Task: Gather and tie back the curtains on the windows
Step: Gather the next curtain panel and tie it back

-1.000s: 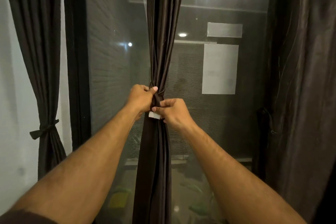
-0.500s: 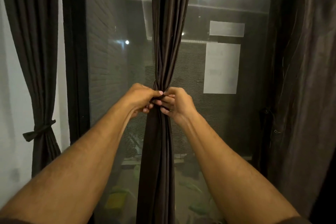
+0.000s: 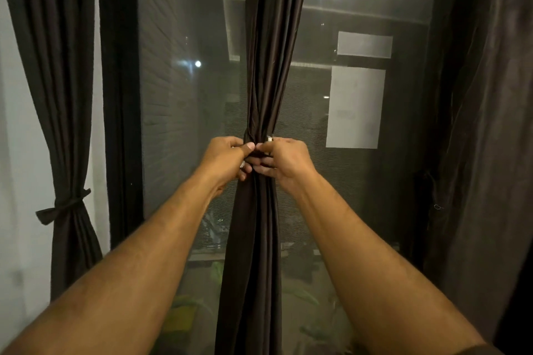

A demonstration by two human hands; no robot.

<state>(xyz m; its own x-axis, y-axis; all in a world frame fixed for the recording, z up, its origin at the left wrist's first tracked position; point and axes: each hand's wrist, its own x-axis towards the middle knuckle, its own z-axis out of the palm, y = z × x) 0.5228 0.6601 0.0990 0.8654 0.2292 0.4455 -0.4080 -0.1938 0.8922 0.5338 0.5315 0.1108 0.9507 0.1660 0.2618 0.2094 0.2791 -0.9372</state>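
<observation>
Dark window glass (image 3: 187, 124) w/ black frame (image 3: 121, 95) is filling the bkgd; ceiling lights and pale panels are reflecting in it, plants are showing dimly low down.

Centre curtain (image 3: 268, 52) is hanging straight in front of the glass, already bunched into a narrow column and cinched at its waist, where both hands are meeting. Left hand (image 3: 225, 160) is gripping the waist from the left, fingers curled round the fabric, thumb pressing at the front. Right hand (image 3: 284, 164) is pinching from the right, fingers curled onto what looks like the tie band; a small pale bit is peeking out above its knuckles, prob. the band's end or a tag, too small to tell. Band itself is mostly hidden under the fingers.

Progress, as a judgement: gathering of this curtain is done, the tying is in hand but not yet finished, since both hands are clamping the waist and no finished knot is showing. Left curtain (image 3: 57, 95), well apart by the wall, is already tied w/ a dark tie (image 3: 65, 206), ends sticking out sideways. Right curtain (image 3: 484, 124) is hanging fuller; can't tell if it's tied, though something dark is sitting at its inner edge. So roughly one done, one mid-tie, one unclear.

Writing/brands: none readable; the pale panels in the glass are showing blank.
</observation>
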